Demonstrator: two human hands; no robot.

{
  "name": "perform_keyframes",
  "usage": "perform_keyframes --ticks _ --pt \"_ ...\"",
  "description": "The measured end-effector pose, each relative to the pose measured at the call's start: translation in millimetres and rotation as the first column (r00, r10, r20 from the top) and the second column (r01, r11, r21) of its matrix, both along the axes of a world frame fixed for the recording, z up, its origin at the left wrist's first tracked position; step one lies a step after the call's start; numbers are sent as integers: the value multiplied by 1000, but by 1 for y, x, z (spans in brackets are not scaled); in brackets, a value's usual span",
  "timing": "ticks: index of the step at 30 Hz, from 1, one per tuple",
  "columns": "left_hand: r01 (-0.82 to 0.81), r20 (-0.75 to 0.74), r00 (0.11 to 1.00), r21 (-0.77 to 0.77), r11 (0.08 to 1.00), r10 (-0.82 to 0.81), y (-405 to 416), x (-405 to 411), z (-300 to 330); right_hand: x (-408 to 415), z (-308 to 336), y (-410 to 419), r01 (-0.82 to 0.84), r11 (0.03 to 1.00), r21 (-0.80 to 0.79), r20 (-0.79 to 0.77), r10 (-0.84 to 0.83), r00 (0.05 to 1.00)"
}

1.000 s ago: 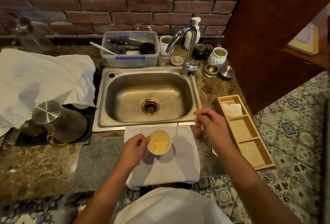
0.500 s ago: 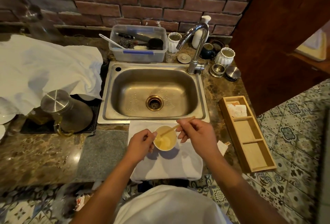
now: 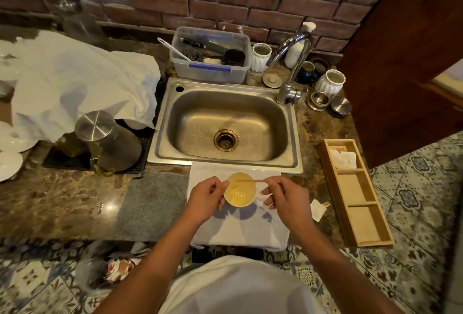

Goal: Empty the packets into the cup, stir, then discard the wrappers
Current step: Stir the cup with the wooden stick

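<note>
A small white cup (image 3: 240,189) with pale yellow contents stands on a folded white cloth (image 3: 238,228) in front of the sink. My left hand (image 3: 206,198) grips the cup's left side. My right hand (image 3: 285,194) pinches a thin wooden stir stick (image 3: 248,180) whose far end lies over the cup's back rim. A torn white wrapper (image 3: 317,209) lies on the counter just right of my right hand. More packets (image 3: 343,159) sit in the far compartment of a wooden tray (image 3: 355,213).
A steel sink (image 3: 225,126) with a tap (image 3: 290,68) lies behind the cup. An upturned steel pitcher (image 3: 107,141) and a white cloth are on the left, a plastic tub (image 3: 210,55) and jars at the back. A bin with wrappers (image 3: 117,267) is on the floor.
My right hand came from the sink's edge to the cup with the stick and laid its tip across the cup. The left hand stayed on the cup.
</note>
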State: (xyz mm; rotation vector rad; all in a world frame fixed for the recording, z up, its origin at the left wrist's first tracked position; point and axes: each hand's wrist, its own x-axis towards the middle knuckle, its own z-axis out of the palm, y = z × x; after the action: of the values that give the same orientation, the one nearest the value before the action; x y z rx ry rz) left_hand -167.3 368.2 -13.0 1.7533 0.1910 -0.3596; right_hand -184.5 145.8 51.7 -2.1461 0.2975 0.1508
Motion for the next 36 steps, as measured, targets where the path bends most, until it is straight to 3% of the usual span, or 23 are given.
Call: perform_keyframes --ticks 6,10,13,17,20,29,36 --pt "-8 -3 1000 21 1000 8 -2 4 3 -4 5 -12 -18 988 -155 95 33 995" --pt "-20 -5 1000 25 999 21 -4 4 2 5 12 -13 46 989 -141 129 -27 991" --pt "-25 -11 1000 22 999 25 -5 4 2 12 15 -8 -9 974 -228 140 42 989" --pt "-21 -8 1000 28 999 21 -6 4 3 21 14 0 -218 859 -463 145 316 938" --pt "-16 -4 1000 49 999 16 -8 4 6 27 11 6 -325 730 -601 57 445 894" --pt "-24 -4 1000 52 998 24 -9 4 7 42 5 24 -505 502 -702 -170 571 803" --pt "-23 0 1000 53 998 23 -10 5 6 43 -2 26 -481 467 -742 -164 569 806"
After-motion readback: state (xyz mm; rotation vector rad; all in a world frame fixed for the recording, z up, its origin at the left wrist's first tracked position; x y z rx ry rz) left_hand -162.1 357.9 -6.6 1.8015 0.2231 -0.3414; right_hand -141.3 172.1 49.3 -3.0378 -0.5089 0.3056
